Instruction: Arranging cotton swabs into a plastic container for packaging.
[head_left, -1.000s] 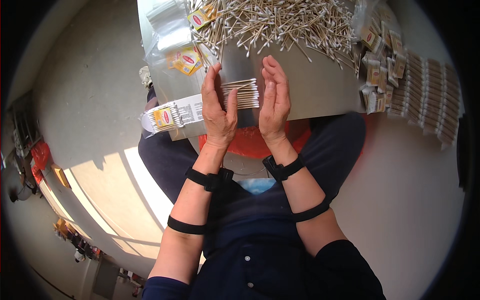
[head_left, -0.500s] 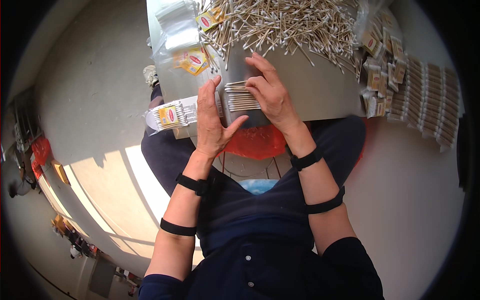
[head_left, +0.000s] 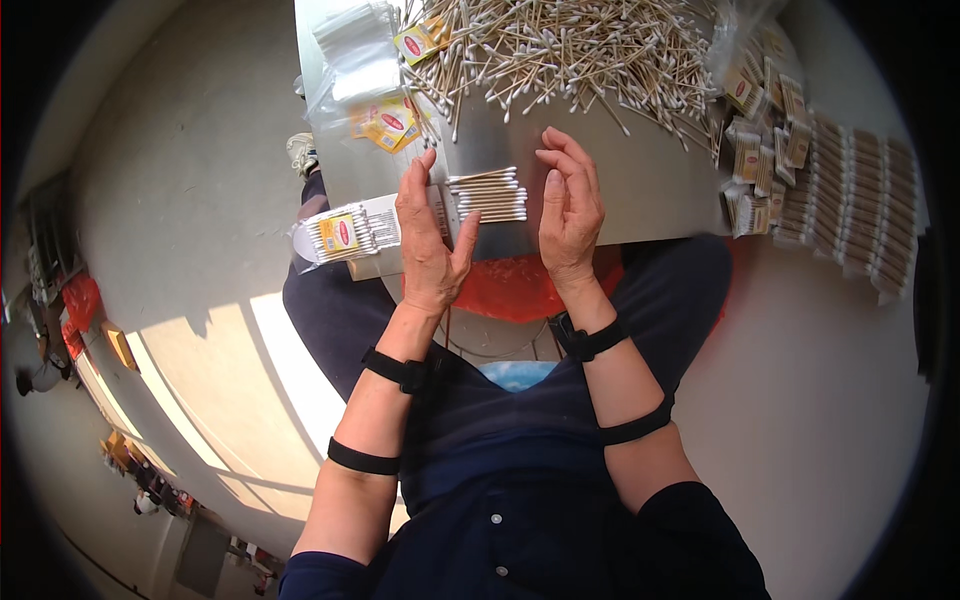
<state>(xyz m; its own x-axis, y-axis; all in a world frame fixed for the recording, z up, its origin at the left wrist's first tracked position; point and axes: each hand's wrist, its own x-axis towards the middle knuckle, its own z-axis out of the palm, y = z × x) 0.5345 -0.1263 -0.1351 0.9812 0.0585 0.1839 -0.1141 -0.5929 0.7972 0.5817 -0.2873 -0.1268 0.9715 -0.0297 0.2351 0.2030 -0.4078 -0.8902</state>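
A small row of cotton swabs (head_left: 488, 196) lies side by side near the table's front edge, white tips at both ends. My left hand (head_left: 430, 240) is open at the row's left, its thumb beside the lower left tips. To the right of the row, and apart from it, my right hand (head_left: 572, 210) stands open on its edge with fingers slightly curled and nothing in it. Left of my left hand lies a clear packet of cotton swabs (head_left: 338, 233) with a yellow label, on a white printed strip (head_left: 384, 222).
A big loose heap of cotton swabs (head_left: 570, 50) covers the table's far side. Clear plastic bags (head_left: 355, 60) and yellow cards (head_left: 385, 122) lie at the far left. Filled packets (head_left: 750, 155) and long stacked rows (head_left: 850, 200) sit at right. A red bag (head_left: 505, 290) hangs below the edge.
My right hand has let go of the swabs and moved right, away from the row. My left hand has shifted slightly right, its thumb now at the row. The swabs lie more evenly together.
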